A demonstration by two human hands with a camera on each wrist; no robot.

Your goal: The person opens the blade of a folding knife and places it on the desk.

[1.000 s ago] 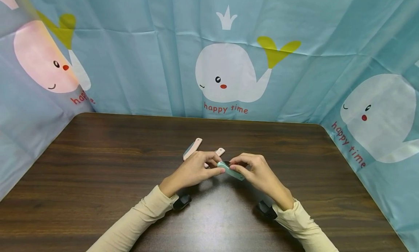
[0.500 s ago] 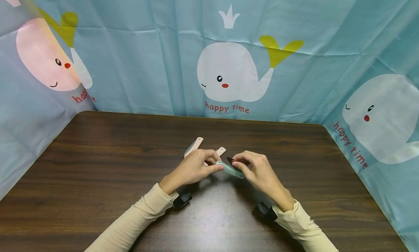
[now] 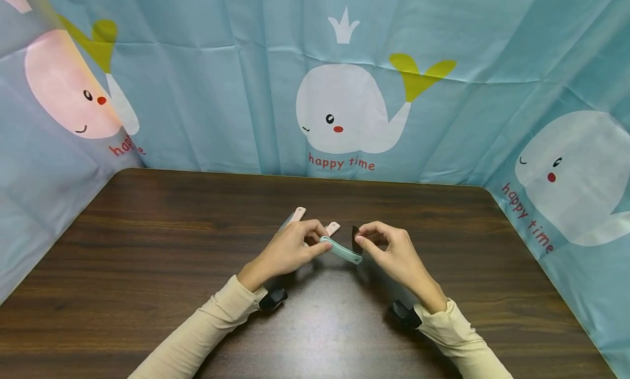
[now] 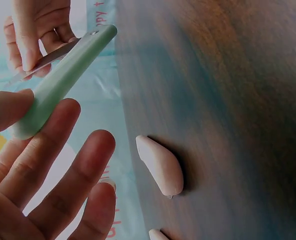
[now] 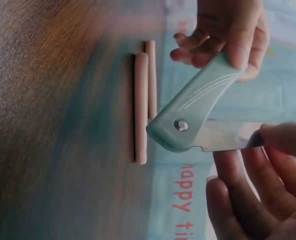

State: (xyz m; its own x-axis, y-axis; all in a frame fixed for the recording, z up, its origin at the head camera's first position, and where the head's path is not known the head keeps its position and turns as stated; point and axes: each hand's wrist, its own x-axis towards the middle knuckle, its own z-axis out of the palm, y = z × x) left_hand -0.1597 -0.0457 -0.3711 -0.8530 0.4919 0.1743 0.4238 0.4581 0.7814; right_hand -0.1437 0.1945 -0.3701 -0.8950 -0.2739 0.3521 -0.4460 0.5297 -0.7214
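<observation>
A mint-green folding knife [image 3: 343, 251] is held above the table between both hands. My left hand [image 3: 285, 251] pinches the end of its handle [image 5: 200, 100] between thumb and fingers. The thumb and fingers of my right hand [image 3: 394, 250] pinch the blade [image 5: 223, 135], which stands out at an angle from the handle. A metal pivot shows at the handle's far end in the right wrist view. Two pink folding knives lie on the table behind my left hand: one pink knife [image 3: 298, 215] farther left, the other pink knife [image 3: 333, 228] partly hidden by my fingers.
The dark wood-grain table [image 3: 172, 231] extends around both hands. A light blue curtain [image 3: 197, 94] printed with whales hangs along its back and sides. A black wrist camera [image 3: 274, 299] sits at each sleeve cuff.
The blade has swung out from the green handle to a wide angle. My right hand has moved slightly up and right with the blade; my left keeps hold of the handle.
</observation>
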